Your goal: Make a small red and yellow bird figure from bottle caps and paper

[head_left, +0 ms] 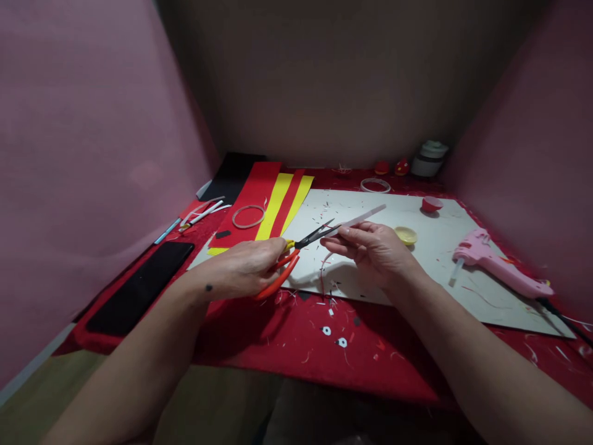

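Observation:
My left hand (248,264) is closed round the red-and-yellow handles of a pair of scissors (279,279). Their blades point right, partly open, above the white board (445,278). Between the thumb and fingers of my right hand (377,250) is a thin whitish strip (368,214), slanting up to the right. Its lower end lies by the blades; whether they touch it I cannot tell. Two small white eye-shaped cutouts, one of them an eye cutout (341,342), rest on the red cloth below my hands.
A pink glue gun (498,262) lies on the board at right, near a red cup (432,204) and a yellow cup (406,235). Red and yellow sheets, among them a red sheet (257,188), lie left of centre. A black phone (141,287) is at far left; a jar (429,159) stands behind.

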`<action>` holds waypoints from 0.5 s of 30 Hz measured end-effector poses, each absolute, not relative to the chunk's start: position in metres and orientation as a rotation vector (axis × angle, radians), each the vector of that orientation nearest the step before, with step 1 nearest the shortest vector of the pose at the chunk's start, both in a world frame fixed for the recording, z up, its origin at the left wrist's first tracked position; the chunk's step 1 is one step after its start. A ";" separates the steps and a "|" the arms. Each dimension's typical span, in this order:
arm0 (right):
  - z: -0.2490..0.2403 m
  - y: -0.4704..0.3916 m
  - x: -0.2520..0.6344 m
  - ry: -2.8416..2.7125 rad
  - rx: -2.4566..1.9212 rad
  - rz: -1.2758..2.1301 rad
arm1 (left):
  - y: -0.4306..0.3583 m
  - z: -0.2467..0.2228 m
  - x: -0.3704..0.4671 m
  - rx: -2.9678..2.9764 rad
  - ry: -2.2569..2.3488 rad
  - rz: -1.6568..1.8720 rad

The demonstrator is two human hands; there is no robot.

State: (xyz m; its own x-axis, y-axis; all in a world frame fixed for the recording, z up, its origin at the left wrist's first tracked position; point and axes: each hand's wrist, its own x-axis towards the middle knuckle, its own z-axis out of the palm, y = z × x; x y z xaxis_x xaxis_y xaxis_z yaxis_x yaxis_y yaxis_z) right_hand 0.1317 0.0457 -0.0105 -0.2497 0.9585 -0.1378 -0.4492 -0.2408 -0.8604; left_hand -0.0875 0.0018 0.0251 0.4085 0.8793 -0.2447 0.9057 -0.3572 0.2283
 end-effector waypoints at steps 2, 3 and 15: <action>-0.010 0.046 0.132 -0.878 -0.846 1.700 | 0.000 0.027 -0.083 2.338 1.559 -0.127; -0.010 0.045 0.131 -0.884 -0.840 1.700 | -0.001 0.027 -0.081 2.337 1.572 -0.127; -0.011 0.045 0.132 -0.900 -0.840 1.720 | 0.000 0.025 -0.083 2.345 1.573 -0.119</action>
State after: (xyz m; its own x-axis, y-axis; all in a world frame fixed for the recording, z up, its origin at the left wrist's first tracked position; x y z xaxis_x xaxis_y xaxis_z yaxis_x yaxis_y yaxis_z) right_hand 0.1323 0.0449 -0.0111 -0.2783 0.9522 -0.1261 -0.4388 -0.2428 -0.8652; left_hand -0.0834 -0.0001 0.0249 0.3922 0.8878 -0.2410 0.9139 -0.3462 0.2118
